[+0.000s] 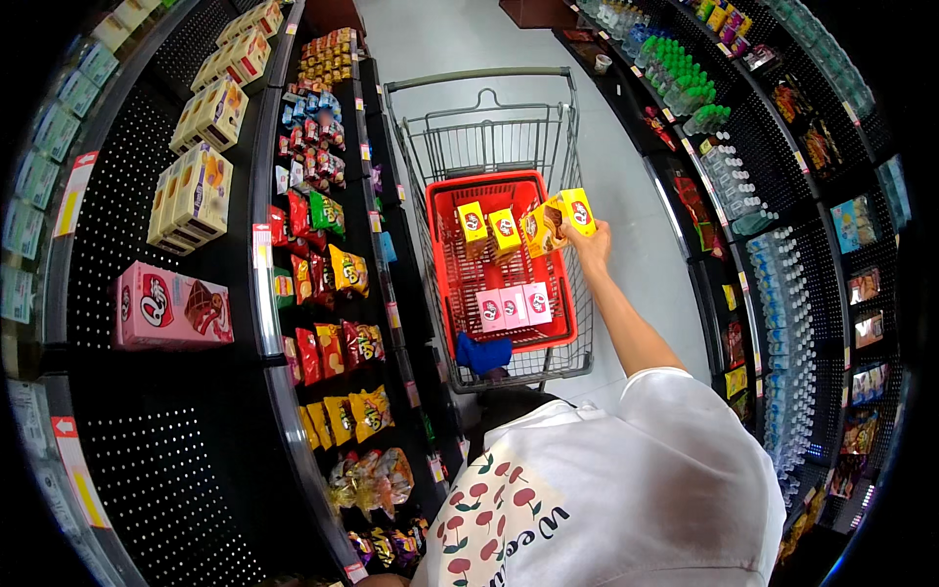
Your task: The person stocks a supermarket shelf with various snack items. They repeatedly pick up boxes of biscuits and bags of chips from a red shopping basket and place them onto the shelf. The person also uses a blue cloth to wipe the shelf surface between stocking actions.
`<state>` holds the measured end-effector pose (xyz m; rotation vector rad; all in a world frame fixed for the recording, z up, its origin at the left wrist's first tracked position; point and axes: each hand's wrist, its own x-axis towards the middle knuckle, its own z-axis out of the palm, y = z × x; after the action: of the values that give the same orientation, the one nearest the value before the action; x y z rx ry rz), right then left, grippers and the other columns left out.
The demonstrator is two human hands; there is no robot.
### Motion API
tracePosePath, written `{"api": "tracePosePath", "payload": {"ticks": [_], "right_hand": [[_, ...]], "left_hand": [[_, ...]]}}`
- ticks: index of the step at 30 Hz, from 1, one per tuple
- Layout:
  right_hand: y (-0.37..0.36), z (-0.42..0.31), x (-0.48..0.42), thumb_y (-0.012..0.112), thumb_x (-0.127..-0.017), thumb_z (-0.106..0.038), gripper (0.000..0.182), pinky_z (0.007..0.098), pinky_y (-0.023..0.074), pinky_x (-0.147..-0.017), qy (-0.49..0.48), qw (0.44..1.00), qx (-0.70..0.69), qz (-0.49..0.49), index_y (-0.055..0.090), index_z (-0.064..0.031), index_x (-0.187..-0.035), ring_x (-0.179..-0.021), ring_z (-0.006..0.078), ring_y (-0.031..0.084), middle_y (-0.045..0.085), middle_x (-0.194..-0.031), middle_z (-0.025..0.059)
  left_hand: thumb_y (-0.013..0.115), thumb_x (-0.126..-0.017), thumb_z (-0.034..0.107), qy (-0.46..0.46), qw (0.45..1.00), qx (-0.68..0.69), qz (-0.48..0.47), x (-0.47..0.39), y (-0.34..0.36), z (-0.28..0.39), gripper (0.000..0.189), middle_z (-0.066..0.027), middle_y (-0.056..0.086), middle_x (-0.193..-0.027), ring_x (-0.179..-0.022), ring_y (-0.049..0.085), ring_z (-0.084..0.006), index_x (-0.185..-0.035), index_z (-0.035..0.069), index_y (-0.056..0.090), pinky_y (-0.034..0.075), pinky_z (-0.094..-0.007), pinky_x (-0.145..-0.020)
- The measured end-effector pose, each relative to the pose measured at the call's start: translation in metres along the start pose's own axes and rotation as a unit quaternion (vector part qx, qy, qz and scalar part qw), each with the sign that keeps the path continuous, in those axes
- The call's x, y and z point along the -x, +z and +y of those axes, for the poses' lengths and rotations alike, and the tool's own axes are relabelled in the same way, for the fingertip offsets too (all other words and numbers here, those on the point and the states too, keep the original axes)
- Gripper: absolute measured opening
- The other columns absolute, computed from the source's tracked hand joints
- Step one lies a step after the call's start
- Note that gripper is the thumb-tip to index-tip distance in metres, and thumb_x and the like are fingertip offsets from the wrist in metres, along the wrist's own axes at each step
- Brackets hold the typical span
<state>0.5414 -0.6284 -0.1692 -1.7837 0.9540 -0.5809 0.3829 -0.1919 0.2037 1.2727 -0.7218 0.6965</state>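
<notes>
My right hand [593, 246] grips a yellow snack box [546, 227] with a picture of brown cake on its side. It holds the box above the right side of a red plastic shopping basket [442, 257]. Two more yellow boxes stand upright inside, one on the left [472, 220] and one in the middle [505, 227]. Several pink boxes [510, 307] sit side by side at the basket's near end. The basket rests in a grey wire shopping cart [480, 132]. My left hand is out of view; only a sliver of skin shows at the bottom edge.
Left of me, a black shelf carries a single pink box [176, 307] and cream-coloured boxes [192, 198]. Bagged snacks [348, 270] line the lower shelf. Across the grey floor [645, 242], another shelf holds bottles [781, 323]. Blue cloth [484, 354] lies at the cart's near end.
</notes>
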Motion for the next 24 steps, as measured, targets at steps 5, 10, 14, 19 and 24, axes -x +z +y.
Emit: {"api": "tracePosePath", "payload": {"ticks": [5,10,14,19,24], "right_hand": [[0.035,0.025,-0.017,0.095,-0.066,-0.028,0.059,0.0397,0.0561,-0.082,-0.031,0.999,0.033,0.019,0.063,0.0072,-0.102,-0.089,0.0271,0.069,0.07,-0.099,0.0177],[0.059,0.044,-0.032,0.094,-0.067,-0.025,0.052,0.0424,0.0553,-0.084,-0.033,0.998,0.048,-0.012,0.068,0.0076,-0.098,-0.09,0.0321,0.069,0.07,-0.1,0.021],[0.079,0.056,-0.039,0.094,-0.067,-0.023,0.048,0.0434,0.0551,-0.084,-0.056,0.995,0.074,0.032,0.07,0.008,-0.095,-0.09,0.0315,0.07,0.071,-0.098,0.0203],[0.092,0.1,-0.051,0.089,-0.074,-0.023,0.067,0.0444,0.0527,-0.096,-0.076,0.985,0.149,0.041,0.059,0.0078,-0.125,-0.106,0.0351,0.066,0.067,-0.112,0.0226],[0.075,0.073,0.004,0.074,-0.087,-0.013,0.043,0.0412,0.0552,-0.09,-0.124,0.987,0.028,-0.103,0.058,-0.0016,-0.126,-0.099,0.0291,0.068,0.068,-0.108,0.0175]], "left_hand": [[0.058,-0.102,0.028,-0.123,0.988,-0.09,0.019,0.024,-0.005,-0.044,0.037,0.0002,0.056,-0.083,-0.065,0.057,-0.0113,-0.136,0.015,0.057,0.045,-0.0295,-0.062],[0.058,-0.102,0.029,-0.212,0.966,-0.141,0.034,0.043,-0.012,-0.072,0.036,-0.0001,0.056,-0.082,-0.064,0.057,-0.0117,-0.135,0.014,0.058,0.045,-0.0296,-0.061],[0.058,-0.102,0.03,-0.253,0.954,-0.158,0.038,0.052,-0.016,-0.084,0.035,-0.0004,0.056,-0.081,-0.064,0.056,-0.012,-0.133,0.013,0.058,0.045,-0.0297,-0.06],[0.058,-0.102,0.031,-0.283,0.946,-0.156,0.035,0.06,-0.02,-0.091,0.035,-0.0008,0.055,-0.079,-0.063,0.056,-0.0123,-0.131,0.012,0.058,0.045,-0.0298,-0.059],[0.058,-0.102,0.032,-0.295,0.941,-0.164,0.041,0.069,-0.021,-0.086,0.035,-0.0012,0.055,-0.077,-0.062,0.055,-0.0127,-0.129,0.011,0.058,0.045,-0.0299,-0.058]]}}
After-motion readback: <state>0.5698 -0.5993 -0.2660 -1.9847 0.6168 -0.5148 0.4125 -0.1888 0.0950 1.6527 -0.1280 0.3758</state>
